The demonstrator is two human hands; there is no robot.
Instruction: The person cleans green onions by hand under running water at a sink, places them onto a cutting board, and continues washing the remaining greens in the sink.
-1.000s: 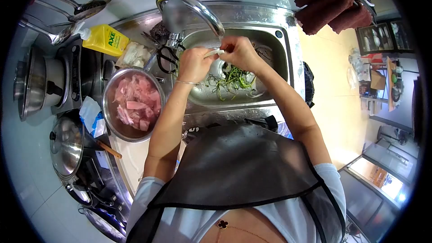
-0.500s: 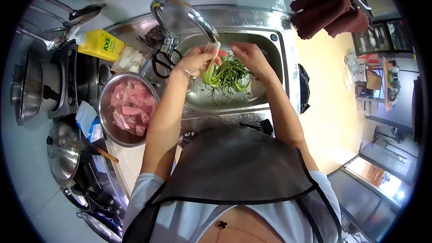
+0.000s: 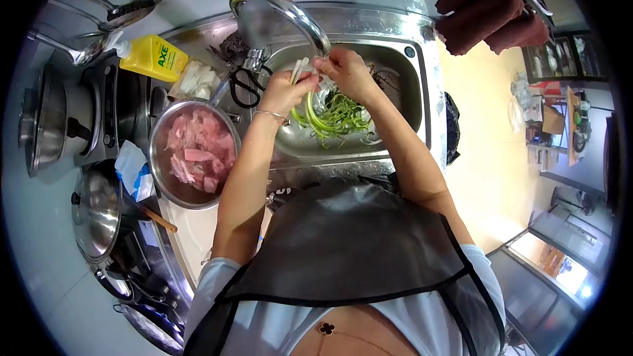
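My left hand [image 3: 285, 95] is closed around a bunch of spring onions [image 3: 336, 117], whose white ends stick up past the fingers. Long green leaves hang down into the steel sink [image 3: 310, 151]. My right hand [image 3: 349, 74] is beside it, under the spout, with fingertips pinched at the white stalks. Exactly how much those fingertips grip is partly hidden. Just above both hands curves the chrome tap [image 3: 285, 12]. Some dark scraps lie in the sink's far right part, behind my right hand.
Left of the sink stands a steel bowl of raw meat pieces [image 3: 198, 151]. Black-handled scissors [image 3: 247, 87], a yellow AXE bottle [image 3: 155, 58] and a white bundle [image 3: 198, 80] are behind it. A lidded pot [image 3: 95, 214] is further left. Brown cloths [image 3: 484, 16] hang at upper right.
My right hand has moved left and inward, from apart over the leaves to the white stalk ends at my left hand. The white ends now show above my left fingers.
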